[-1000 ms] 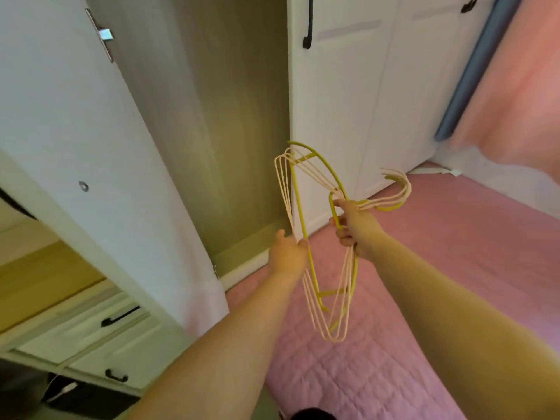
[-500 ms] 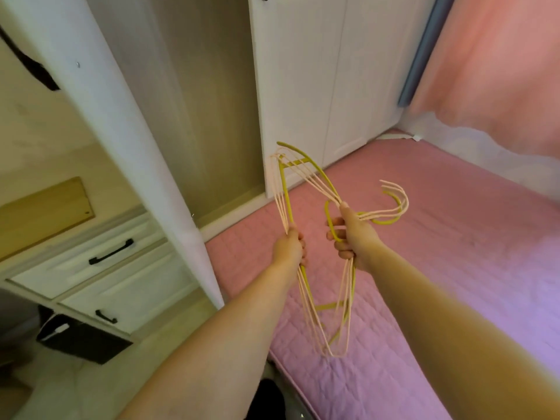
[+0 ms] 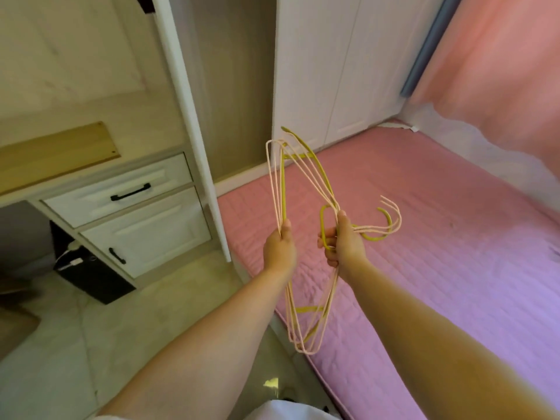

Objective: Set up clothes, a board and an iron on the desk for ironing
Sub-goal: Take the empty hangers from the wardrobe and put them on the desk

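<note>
hangers (image 3: 306, 189): bare bunch, hanging over bed (image 3: 454, 237) | left hand (image 3: 279, 253) gripping frames, right hand (image 3: 345, 244) gripping necks | clothes, board, iron not showing; setup seemingly barely beginning

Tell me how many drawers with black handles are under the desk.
2. The upper drawer sits just below the wooden desktop; the lower drawer is directly beneath it, beside the dark bin. More may be hidden off the left edge.
</note>
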